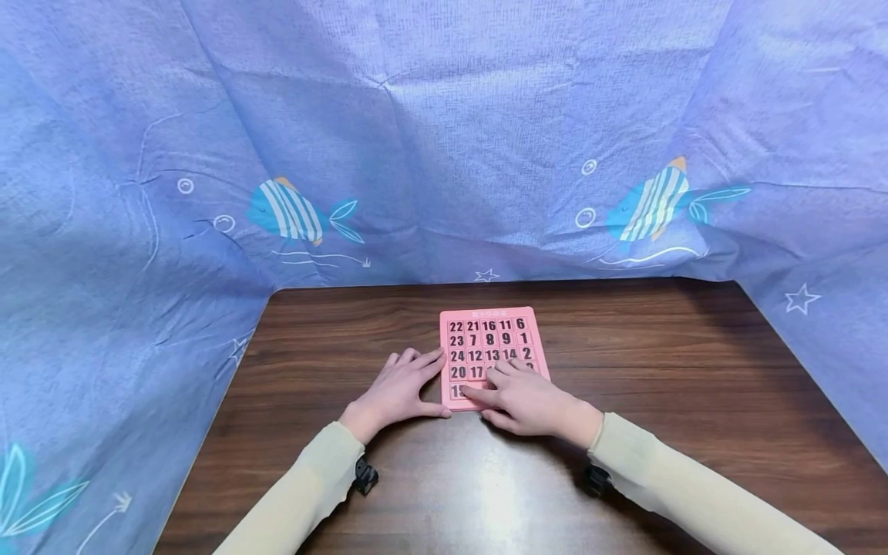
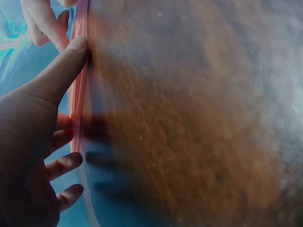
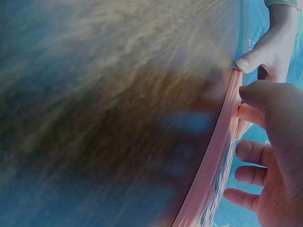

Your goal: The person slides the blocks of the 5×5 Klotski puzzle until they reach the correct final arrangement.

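Observation:
A pink number sliding puzzle [image 1: 493, 314] lies on the table, its square tiles printed with black numerals. My left hand [image 1: 398, 389] is spread at its left side, with the thumb at the near-left corner and a fingertip against the left edge. Over the puzzle's lower right part is my right hand [image 1: 530, 397]. Its index finger reaches left and touches a tile [image 1: 455, 391] in the bottom row, partly covering the numeral. The other right fingers lie over tiles in the lower rows and hide some of them. The right thumb rests by the near edge.
The dark wood-grain table [image 1: 333, 331] has a glossy reflection near its front. A blue fabric curtain [image 1: 472, 139] with printed fish hangs behind and along both sides. A small black device is strapped at each wrist.

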`<state>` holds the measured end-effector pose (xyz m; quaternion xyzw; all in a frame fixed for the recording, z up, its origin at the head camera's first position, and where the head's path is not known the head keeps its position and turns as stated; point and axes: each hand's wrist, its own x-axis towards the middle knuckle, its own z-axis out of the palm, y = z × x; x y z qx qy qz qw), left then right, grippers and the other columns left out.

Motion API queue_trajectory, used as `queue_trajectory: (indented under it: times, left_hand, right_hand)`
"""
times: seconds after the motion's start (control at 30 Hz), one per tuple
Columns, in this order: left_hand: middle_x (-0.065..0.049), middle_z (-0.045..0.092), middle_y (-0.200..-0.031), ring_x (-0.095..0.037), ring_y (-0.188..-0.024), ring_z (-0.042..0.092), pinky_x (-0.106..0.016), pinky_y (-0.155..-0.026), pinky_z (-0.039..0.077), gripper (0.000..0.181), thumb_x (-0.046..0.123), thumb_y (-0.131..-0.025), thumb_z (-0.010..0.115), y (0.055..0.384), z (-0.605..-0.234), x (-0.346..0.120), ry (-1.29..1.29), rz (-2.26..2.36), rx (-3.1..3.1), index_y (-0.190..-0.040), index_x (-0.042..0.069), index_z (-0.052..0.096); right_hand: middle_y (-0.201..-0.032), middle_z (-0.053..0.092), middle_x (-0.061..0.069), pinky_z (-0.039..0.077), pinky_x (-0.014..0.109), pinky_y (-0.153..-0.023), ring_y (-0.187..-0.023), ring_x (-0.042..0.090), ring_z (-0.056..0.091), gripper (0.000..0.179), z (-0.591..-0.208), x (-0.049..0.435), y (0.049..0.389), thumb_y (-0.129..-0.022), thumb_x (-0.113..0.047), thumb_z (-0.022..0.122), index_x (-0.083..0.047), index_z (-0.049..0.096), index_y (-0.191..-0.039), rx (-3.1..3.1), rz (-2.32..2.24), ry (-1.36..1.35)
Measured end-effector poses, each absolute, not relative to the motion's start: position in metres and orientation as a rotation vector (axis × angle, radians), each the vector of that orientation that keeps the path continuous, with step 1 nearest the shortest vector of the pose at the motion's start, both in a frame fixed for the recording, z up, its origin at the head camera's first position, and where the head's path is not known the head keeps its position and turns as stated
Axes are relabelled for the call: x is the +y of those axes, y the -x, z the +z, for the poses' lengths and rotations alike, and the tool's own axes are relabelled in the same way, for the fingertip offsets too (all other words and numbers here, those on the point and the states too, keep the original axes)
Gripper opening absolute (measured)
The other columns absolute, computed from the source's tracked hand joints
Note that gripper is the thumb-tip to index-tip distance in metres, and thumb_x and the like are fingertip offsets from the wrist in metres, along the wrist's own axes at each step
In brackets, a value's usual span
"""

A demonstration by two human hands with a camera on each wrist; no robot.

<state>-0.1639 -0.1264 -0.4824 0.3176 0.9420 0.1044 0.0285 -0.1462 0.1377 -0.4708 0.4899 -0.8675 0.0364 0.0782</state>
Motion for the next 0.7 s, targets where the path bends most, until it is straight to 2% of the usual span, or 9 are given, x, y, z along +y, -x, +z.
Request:
queue_trajectory:
  times: [0.2,0.3,0.47,0.7]
  left_hand:
    - [0.003,0.035,-0.149,-0.016,-0.107,0.041,-0.037,-0.084,0.03,0.096,0.075,-0.072,0.056,0.164,-0.481,-0.126,-0.969,0.331,2.903,-0.146,0.018,0.036]
    - [0.004,0.035,-0.149,-0.016,-0.107,0.041,-0.036,-0.083,0.03,0.094,0.075,-0.073,0.054,0.164,-0.48,-0.126,-0.963,0.335,2.902,-0.145,0.019,0.036]
    - [0.004,0.035,-0.149,-0.016,-0.107,0.041,-0.036,-0.084,0.029,0.095,0.077,-0.073,0.052,0.164,-0.48,-0.126,-0.938,0.335,2.901,-0.146,0.02,0.034]
    - [0.005,0.036,-0.148,-0.017,-0.109,0.041,-0.037,-0.085,0.029,0.096,0.078,-0.072,0.052,0.163,-0.482,-0.125,-0.928,0.332,2.92,-0.146,0.02,0.035]
  right_hand:
    - [-0.092,0.054,-0.004,0.038,0.041,-0.083,-0.09,0.017,0.047,0.045,-0.469,0.151,0.145,-0.09,-0.041,0.055,-0.028,0.055,-0.133,-2.593,0.148,-1.432]
    - [-0.086,0.051,-0.005,0.036,0.038,-0.078,-0.084,0.017,0.045,0.044,-0.469,0.164,0.143,-0.089,-0.04,0.056,-0.027,0.057,-0.131,-2.59,0.149,-1.407]
    - [-0.085,0.049,-0.006,0.033,0.034,-0.072,-0.082,0.016,0.042,0.045,-0.469,0.184,0.137,-0.088,-0.04,0.058,-0.028,0.056,-0.132,-2.621,0.137,-1.368]
    - [-0.081,0.047,-0.007,0.031,0.034,-0.07,-0.079,0.014,0.04,0.047,-0.472,0.189,0.131,-0.085,-0.036,0.062,-0.025,0.058,-0.131,-2.591,0.162,-1.368]
